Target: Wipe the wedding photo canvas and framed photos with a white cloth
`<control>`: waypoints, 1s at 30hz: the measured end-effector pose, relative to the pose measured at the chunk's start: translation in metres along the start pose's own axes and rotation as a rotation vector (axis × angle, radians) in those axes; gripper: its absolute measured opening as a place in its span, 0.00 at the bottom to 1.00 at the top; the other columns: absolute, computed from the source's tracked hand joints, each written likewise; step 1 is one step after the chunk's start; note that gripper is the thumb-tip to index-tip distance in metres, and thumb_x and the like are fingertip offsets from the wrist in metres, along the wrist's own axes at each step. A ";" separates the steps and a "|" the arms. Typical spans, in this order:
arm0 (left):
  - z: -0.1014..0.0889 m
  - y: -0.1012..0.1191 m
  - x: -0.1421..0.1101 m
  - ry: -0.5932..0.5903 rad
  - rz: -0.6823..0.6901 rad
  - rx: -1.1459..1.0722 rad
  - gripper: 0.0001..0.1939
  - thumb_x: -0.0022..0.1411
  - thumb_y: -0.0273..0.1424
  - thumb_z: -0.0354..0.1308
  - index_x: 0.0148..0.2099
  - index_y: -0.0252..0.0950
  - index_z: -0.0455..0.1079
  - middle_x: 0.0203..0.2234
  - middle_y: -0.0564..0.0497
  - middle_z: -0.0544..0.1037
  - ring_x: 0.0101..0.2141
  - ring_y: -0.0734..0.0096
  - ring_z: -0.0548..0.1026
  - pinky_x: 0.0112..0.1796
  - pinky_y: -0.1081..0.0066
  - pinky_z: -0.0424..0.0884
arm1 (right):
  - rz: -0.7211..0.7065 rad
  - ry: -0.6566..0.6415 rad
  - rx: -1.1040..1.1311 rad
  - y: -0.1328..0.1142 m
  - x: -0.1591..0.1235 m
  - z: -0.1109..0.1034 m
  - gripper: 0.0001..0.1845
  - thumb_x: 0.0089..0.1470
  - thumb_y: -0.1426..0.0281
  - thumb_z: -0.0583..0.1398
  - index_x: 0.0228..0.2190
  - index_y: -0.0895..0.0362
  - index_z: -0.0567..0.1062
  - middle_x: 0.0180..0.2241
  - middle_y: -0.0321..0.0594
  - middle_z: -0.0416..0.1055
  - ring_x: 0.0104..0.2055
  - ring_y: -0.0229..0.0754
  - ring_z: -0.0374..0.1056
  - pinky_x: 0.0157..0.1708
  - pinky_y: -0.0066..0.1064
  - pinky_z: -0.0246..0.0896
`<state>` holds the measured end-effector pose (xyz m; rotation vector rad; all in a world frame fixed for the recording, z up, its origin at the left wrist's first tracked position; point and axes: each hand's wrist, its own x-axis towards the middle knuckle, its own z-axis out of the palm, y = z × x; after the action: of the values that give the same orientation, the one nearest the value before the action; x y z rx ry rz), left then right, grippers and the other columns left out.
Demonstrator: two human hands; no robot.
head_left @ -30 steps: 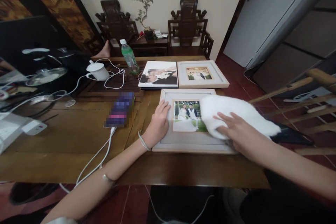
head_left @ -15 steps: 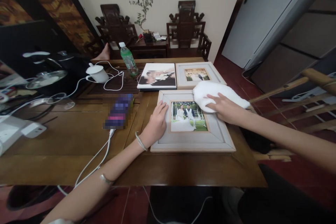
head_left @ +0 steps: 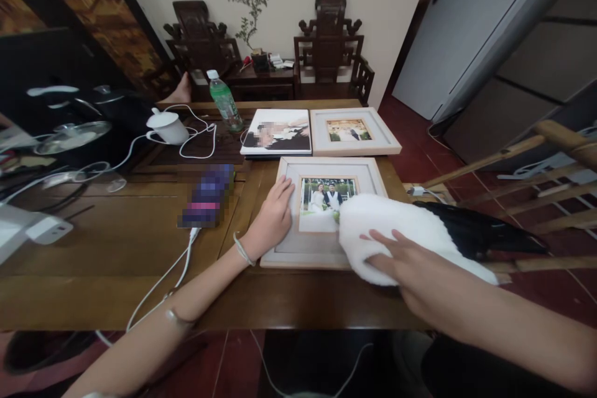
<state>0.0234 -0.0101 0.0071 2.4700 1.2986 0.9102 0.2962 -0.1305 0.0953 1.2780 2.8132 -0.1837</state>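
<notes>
Centrally, frame point(head_left: 312, 254): laid flat near the front edge of the surface point(head_left: 116, 286), wooden, pale-bordered, with a photo point(head_left: 318, 206) of a couple on grass.
Left hand point(head_left: 271, 217): resting on the left border of the frame, palm down; bracelet point(head_left: 243, 251) at the wrist.
Left grip: apart, fingers extended over the border, clamped on nothing visible.
Right hand point(head_left: 407, 270): set on the cloth, at the lower right of the frame.
Right grip: clamped on the cloth, fingers on top, thumb at a fold.
Cloth point(head_left: 420, 227): white, fluffy, covering the frame's lower right corner and a bit of the photo, reaching rightward past the frame.
Second frame point(head_left: 387, 132): flat, just behind the first, similar in border.
Print point(head_left: 291, 150): white-edged, partly blurred, beside the second frame, on its left.
Phone point(head_left: 208, 199): pixelated, left of the left hand, joined to a white cable point(head_left: 186, 255).
Bottle point(head_left: 225, 102): green-labelled, white-capped, upright behind the print's left side.
Cup point(head_left: 171, 129): white, lidded, left of the bottle.
</notes>
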 end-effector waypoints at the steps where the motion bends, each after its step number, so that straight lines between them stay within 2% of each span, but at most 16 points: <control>1: 0.000 -0.001 0.001 -0.004 0.016 0.002 0.25 0.61 0.19 0.42 0.61 0.26 0.59 0.60 0.34 0.61 0.64 0.54 0.52 0.61 0.49 0.55 | 0.009 0.008 -0.011 0.006 0.007 0.000 0.32 0.40 0.85 0.51 0.49 0.60 0.71 0.56 0.56 0.64 0.62 0.53 0.55 0.59 0.50 0.53; 4: 0.000 -0.005 0.003 -0.017 0.040 0.008 0.23 0.63 0.22 0.42 0.60 0.25 0.59 0.60 0.33 0.61 0.64 0.53 0.52 0.61 0.49 0.54 | 0.039 0.049 -0.095 0.041 0.037 0.003 0.32 0.39 0.87 0.51 0.48 0.64 0.71 0.57 0.60 0.62 0.62 0.56 0.53 0.59 0.54 0.50; 7: 0.000 -0.006 0.004 -0.019 0.044 0.005 0.22 0.64 0.23 0.42 0.60 0.24 0.59 0.59 0.33 0.62 0.64 0.54 0.53 0.61 0.49 0.54 | 0.048 0.108 -0.208 0.083 0.068 0.005 0.33 0.39 0.88 0.50 0.50 0.66 0.69 0.59 0.62 0.58 0.64 0.60 0.48 0.57 0.57 0.52; 10: -0.001 -0.004 0.003 -0.009 0.038 -0.003 0.22 0.65 0.24 0.43 0.60 0.26 0.60 0.59 0.33 0.62 0.64 0.54 0.53 0.61 0.48 0.55 | 0.050 0.139 -0.309 0.105 0.090 0.006 0.34 0.40 0.89 0.49 0.51 0.66 0.69 0.62 0.60 0.53 0.64 0.64 0.46 0.54 0.60 0.53; 13: -0.001 -0.003 0.002 0.004 0.026 -0.017 0.22 0.65 0.24 0.43 0.60 0.27 0.60 0.59 0.34 0.62 0.64 0.55 0.54 0.61 0.48 0.55 | 0.082 0.104 -0.360 0.094 0.092 0.008 0.31 0.43 0.88 0.49 0.49 0.64 0.71 0.62 0.58 0.53 0.64 0.67 0.47 0.54 0.63 0.50; 16: -0.001 -0.002 0.002 0.006 0.024 -0.022 0.22 0.65 0.24 0.44 0.60 0.27 0.59 0.59 0.35 0.63 0.64 0.55 0.54 0.61 0.49 0.55 | 0.116 0.022 -0.327 0.060 0.075 0.007 0.30 0.43 0.87 0.52 0.49 0.63 0.72 0.62 0.58 0.54 0.63 0.68 0.47 0.54 0.64 0.49; 21: -0.001 0.000 0.003 0.020 0.021 -0.023 0.23 0.65 0.24 0.44 0.61 0.29 0.59 0.59 0.36 0.63 0.64 0.56 0.54 0.61 0.48 0.55 | 0.092 -0.185 -0.116 -0.005 0.034 -0.007 0.35 0.37 0.84 0.60 0.51 0.59 0.72 0.62 0.58 0.54 0.62 0.71 0.48 0.55 0.63 0.50; 24: -0.001 0.001 0.003 0.010 0.017 -0.015 0.22 0.65 0.24 0.44 0.61 0.27 0.59 0.59 0.35 0.62 0.64 0.56 0.54 0.61 0.49 0.55 | 0.030 -0.222 0.015 -0.027 0.022 -0.012 0.34 0.38 0.82 0.60 0.51 0.56 0.71 0.62 0.53 0.54 0.63 0.66 0.50 0.56 0.60 0.53; 27: -0.001 0.000 0.003 -0.003 0.016 0.005 0.22 0.65 0.24 0.43 0.60 0.25 0.59 0.59 0.34 0.63 0.64 0.56 0.54 0.62 0.51 0.55 | -0.002 -0.186 0.040 -0.024 0.027 -0.008 0.34 0.40 0.84 0.58 0.51 0.56 0.71 0.63 0.52 0.53 0.64 0.64 0.47 0.57 0.59 0.50; 30: -0.001 0.000 0.003 -0.001 0.022 0.017 0.22 0.65 0.25 0.43 0.59 0.24 0.60 0.59 0.34 0.63 0.63 0.55 0.54 0.61 0.51 0.55 | -0.006 -0.084 -0.042 0.008 0.045 0.004 0.34 0.40 0.86 0.55 0.52 0.58 0.70 0.63 0.53 0.53 0.65 0.62 0.44 0.58 0.60 0.46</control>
<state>0.0238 -0.0075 0.0095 2.5022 1.2859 0.9066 0.2731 -0.0921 0.0869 1.2232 2.7354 -0.1731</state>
